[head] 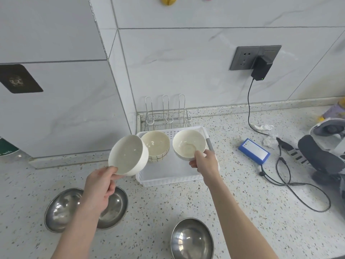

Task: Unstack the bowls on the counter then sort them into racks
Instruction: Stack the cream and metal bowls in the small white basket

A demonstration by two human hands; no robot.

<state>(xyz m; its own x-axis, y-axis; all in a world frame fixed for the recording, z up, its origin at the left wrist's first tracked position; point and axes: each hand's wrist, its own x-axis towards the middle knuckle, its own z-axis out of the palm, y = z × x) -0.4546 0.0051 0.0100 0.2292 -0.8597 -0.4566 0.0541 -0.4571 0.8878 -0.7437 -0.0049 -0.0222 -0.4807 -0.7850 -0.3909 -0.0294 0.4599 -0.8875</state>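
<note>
My left hand (100, 181) grips the near rim of a white ceramic bowl (127, 155), held tilted above the counter just left of the white plastic basket (169, 181). My right hand (204, 162) pinches the rim of a second white bowl (187, 143) over the basket's right side. A cream bowl with a striped outside (155, 145) sits in the basket's back left. On the counter near me stand two steel bowls, one (61, 210) under my left forearm and one (192, 239) at the bottom centre.
A wire rack (165, 114) stands behind the basket against the wall. Right of the basket lie a blue box (253, 151), black cables (291, 181), crumpled paper and a grey-white device (325, 146). A charger hangs from the wall socket (260, 69).
</note>
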